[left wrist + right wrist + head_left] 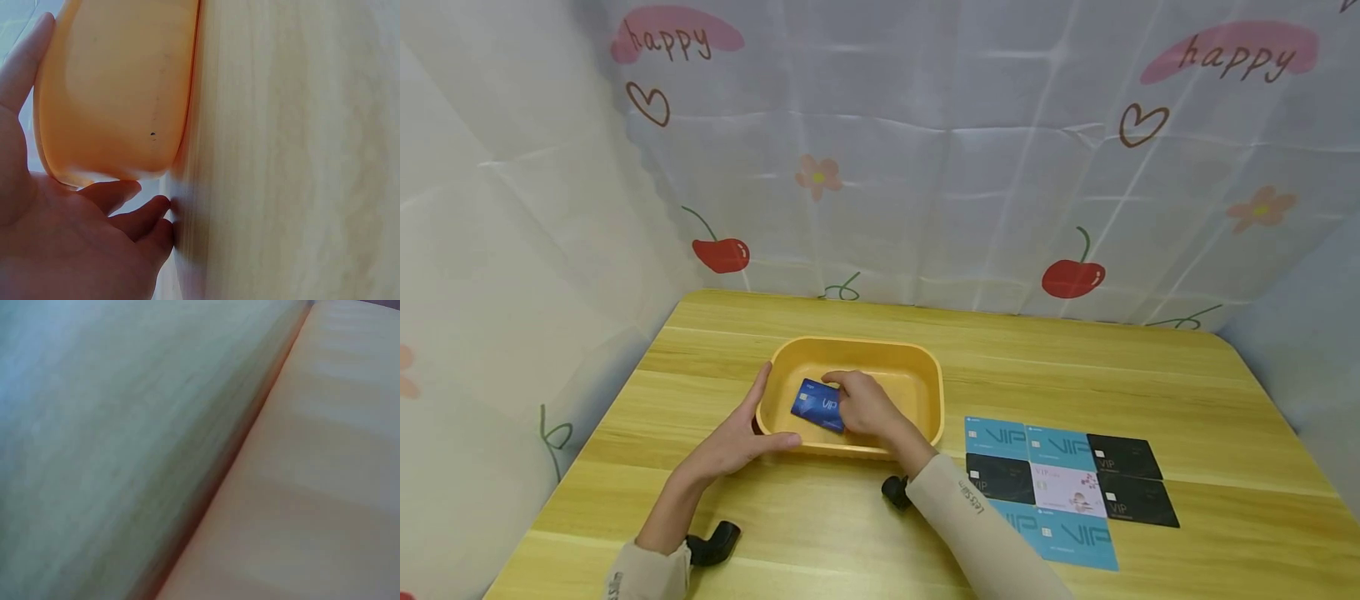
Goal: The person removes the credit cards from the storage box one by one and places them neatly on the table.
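Observation:
A yellow plastic basin (928, 375) stands on the wooden table, its wall also filling much of the left wrist view (119, 81). My left hand (730, 442) holds its left end, thumb along the near side and index finger up at the left rim. The other fingers (140, 219) curl in low by the basin's end in the left wrist view. Inside the basin, my right hand (868, 406) pinches a blue VIP bank card (817, 403) by its right edge, hiding that part. The right wrist view shows just the basin's outer wall (312, 481) and the tabletop.
To the right of the basin, several cards lie side by side in rows: light blue ones (1075, 537), black ones (1138, 500) and a pink one (1067, 487) in the middle. My right sleeve (985, 533) passes over their left edge. A printed curtain (925, 208) hangs behind the table.

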`<control>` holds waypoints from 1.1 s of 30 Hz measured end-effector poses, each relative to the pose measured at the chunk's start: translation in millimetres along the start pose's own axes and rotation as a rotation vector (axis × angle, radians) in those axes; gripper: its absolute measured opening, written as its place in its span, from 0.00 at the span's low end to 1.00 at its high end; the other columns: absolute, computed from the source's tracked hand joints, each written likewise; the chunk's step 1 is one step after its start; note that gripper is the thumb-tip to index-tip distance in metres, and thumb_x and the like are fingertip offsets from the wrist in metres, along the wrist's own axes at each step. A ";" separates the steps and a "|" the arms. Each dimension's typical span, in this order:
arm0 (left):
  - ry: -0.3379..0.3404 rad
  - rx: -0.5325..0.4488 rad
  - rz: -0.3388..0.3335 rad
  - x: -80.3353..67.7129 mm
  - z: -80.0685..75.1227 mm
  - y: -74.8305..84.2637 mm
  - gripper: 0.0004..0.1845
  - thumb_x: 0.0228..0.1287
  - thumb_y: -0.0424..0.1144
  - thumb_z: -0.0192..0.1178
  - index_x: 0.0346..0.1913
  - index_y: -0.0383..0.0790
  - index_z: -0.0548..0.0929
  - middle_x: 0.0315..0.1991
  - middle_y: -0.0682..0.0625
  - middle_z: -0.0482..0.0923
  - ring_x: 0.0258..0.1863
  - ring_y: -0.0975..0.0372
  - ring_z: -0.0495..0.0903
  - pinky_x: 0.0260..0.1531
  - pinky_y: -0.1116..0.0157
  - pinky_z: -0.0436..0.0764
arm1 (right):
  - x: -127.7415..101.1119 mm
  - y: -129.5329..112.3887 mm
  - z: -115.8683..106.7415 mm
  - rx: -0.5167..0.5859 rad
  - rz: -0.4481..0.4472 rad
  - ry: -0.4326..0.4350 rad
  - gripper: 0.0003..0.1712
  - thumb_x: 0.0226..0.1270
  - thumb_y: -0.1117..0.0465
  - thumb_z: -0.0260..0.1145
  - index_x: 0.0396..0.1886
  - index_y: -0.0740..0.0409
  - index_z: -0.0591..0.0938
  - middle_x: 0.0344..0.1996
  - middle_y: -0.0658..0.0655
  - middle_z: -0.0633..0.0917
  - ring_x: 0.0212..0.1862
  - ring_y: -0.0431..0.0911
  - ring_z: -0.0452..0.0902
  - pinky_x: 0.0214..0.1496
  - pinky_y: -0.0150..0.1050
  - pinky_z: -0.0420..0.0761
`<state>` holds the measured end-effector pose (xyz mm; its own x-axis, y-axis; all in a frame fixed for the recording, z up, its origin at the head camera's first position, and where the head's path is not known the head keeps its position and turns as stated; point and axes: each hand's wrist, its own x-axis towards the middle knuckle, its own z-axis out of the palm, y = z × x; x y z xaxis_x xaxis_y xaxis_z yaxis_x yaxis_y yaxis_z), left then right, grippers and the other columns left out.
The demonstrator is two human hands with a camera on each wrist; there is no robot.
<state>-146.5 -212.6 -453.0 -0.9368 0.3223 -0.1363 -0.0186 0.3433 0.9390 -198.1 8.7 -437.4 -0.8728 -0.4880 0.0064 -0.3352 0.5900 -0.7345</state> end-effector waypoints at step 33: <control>0.001 -0.001 0.000 -0.1 0.4 0.1 0.63 0.60 0.43 0.71 0.79 0.50 0.28 0.79 0.45 0.27 0.73 0.46 0.51 0.67 0.46 0.55 | -2.2 0.3 2.9 -0.170 0.051 -0.077 0.35 0.48 0.61 0.79 0.58 0.64 0.80 0.44 0.59 0.76 0.42 0.47 0.70 0.47 0.38 0.73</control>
<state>-146.3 -212.2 -453.0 -0.9373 0.3210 -0.1357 -0.0189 0.3420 0.9395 -195.2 8.1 -439.6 -0.8627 -0.4986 -0.0844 -0.3522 0.7123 -0.6071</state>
